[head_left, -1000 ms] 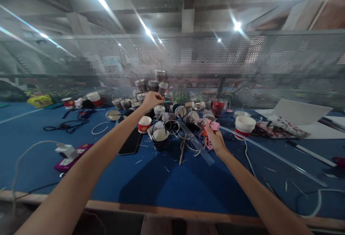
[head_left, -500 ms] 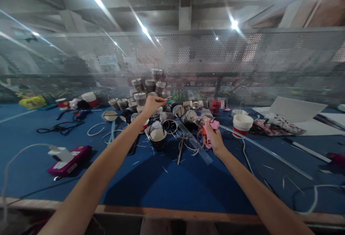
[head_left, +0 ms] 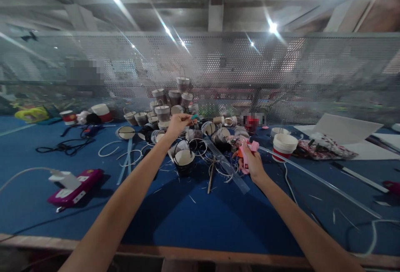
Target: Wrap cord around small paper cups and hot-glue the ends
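Pink tool [head_left: 254, 145] gripped in the right hand [head_left: 254, 164], right of centre; left hand [head_left: 178, 123] pinches a teal piece [head_left: 194, 117] near the frame's middle.

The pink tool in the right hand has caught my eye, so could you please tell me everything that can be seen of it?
The pink tool looks like a plastic glue gun, with an orange part, perhaps a trigger, at its grip. The right hand holds it, fingers wrapped around the handle. Its front points toward the cluttered middle, where its tip cannot be made out. A long clear stick extends rightward from near its rear; whether they join is unclear.
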`<state>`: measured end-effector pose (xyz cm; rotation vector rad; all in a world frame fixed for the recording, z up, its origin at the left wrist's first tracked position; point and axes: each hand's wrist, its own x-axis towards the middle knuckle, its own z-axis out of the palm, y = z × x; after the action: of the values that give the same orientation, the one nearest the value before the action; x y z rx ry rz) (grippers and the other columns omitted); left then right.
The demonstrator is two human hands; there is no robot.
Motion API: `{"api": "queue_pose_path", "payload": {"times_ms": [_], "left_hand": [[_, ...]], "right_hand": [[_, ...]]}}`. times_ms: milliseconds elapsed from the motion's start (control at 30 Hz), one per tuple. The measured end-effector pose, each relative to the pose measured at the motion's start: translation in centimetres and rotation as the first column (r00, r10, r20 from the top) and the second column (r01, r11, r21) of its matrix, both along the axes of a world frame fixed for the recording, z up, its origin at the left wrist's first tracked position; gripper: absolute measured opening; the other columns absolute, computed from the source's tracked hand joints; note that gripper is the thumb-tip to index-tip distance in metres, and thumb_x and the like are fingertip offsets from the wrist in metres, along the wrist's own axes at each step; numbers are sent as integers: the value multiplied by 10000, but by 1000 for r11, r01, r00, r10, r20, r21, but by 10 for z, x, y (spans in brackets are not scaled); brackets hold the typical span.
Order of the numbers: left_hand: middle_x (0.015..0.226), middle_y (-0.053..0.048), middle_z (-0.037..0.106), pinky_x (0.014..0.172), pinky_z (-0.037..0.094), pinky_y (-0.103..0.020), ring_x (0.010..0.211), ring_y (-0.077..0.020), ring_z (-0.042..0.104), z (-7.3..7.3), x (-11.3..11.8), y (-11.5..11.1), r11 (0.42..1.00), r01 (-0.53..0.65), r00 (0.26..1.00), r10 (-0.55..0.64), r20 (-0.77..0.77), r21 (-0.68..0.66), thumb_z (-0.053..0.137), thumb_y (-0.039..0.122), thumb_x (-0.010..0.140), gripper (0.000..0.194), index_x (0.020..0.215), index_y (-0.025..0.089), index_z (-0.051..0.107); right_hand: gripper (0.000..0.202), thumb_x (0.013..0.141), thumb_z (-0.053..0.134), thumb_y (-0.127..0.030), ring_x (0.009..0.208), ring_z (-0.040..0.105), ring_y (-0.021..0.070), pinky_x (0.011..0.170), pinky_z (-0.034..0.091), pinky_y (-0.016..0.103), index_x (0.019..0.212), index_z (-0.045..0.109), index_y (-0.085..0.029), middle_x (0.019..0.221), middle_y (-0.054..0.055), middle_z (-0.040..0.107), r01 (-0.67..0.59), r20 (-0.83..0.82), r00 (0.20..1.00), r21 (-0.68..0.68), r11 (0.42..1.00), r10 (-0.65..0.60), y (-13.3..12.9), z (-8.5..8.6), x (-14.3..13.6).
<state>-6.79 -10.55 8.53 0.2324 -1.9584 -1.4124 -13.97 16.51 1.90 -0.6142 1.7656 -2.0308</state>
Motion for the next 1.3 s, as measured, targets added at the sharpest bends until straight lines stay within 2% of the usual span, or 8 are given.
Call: {"api": "queue_pose_path", "payload": {"times_ms": [133, 300, 400, 567, 833, 967, 1100, 1300], "left_hand": [[773, -84, 692, 642, 517, -293, 693, -189, 635, -2, 5, 3, 1000, -12, 1000, 13, 9, -18, 761, 368, 468, 320, 632, 115, 655], [578, -47, 641, 483, 466, -226, 555, -149, 604, -5, 5, 3, 993, -83, 996, 84, 11, -88, 773, 314, 460, 283, 500, 113, 577], [587, -41, 646, 516, 490, -244, 547, -145, 613, -8, 2, 3, 1000, -11, 999, 11, 43, -18, 741, 329, 529, 270, 646, 104, 646], [695, -47, 685, 695, 524, -309, 708, -176, 651, -7, 3, 9, 981, 153, 986, -159, 43, 118, 749, 304, 543, 556, 1036, 91, 605], [558, -23, 649, 541, 500, -244, 517, -120, 589, -10, 3, 15, 999, 33, 989, -30, 144, -17, 783, 250, 460, 383, 792, 93, 675], [531, 0, 634, 554, 498, -232, 505, -103, 579, -13, -1, 15, 994, 108, 982, -107, 157, -1, 757, 283, 507, 309, 756, 113, 688], [648, -24, 679, 633, 513, -264, 619, -137, 624, -12, -1, 17, 971, 229, 958, -238, 158, 75, 740, 305, 540, 452, 947, 125, 662], [577, -12, 646, 560, 455, -225, 531, -103, 562, -10, 1, 18, 981, 192, 967, -185, 173, -23, 743, 263, 527, 408, 896, 106, 669]], "right_hand": [[494, 737, 441, -608, 205, 332, 77, 242, 223, 198, 616, 583, -151, 285, -40, 417, -35, -1, 999, -23, 999, 35, 0, -4, -3], [487, 738, 452, -597, 210, 338, 80, 237, 221, 198, 633, 595, -144, 291, -38, 420, -27, -1, 1000, -16, 1000, 27, 0, -9, -5], [497, 739, 447, -603, 204, 325, 76, 230, 199, 190, 649, 596, -137, 288, -38, 418, -28, -6, 1000, 2, 1000, 28, 0, -9, -5], [514, 729, 446, -616, 207, 326, 72, 231, 214, 186, 657, 594, -129, 290, -36, 422, -21, -14, 1000, 13, 1000, 21, -1, -6, -1], [538, 725, 425, -635, 231, 368, 78, 256, 259, 191, 652, 617, -137, 301, -26, 433, -20, -33, 999, 78, 997, 22, 2, -11, -6], [541, 730, 418, -636, 226, 366, 84, 247, 247, 199, 670, 624, -140, 306, -23, 442, -28, -39, 999, 80, 996, 31, 1, -14, -8], [519, 737, 430, -617, 213, 348, 83, 233, 226, 196, 682, 619, -136, 299, -27, 439, -21, -27, 999, 66, 998, 22, 1, -13, -6], [516, 744, 431, -611, 213, 358, 86, 233, 234, 193, 670, 612, -133, 298, -26, 441, -26, -16, 1000, 69, 997, 27, 0, -14, -7]]}}
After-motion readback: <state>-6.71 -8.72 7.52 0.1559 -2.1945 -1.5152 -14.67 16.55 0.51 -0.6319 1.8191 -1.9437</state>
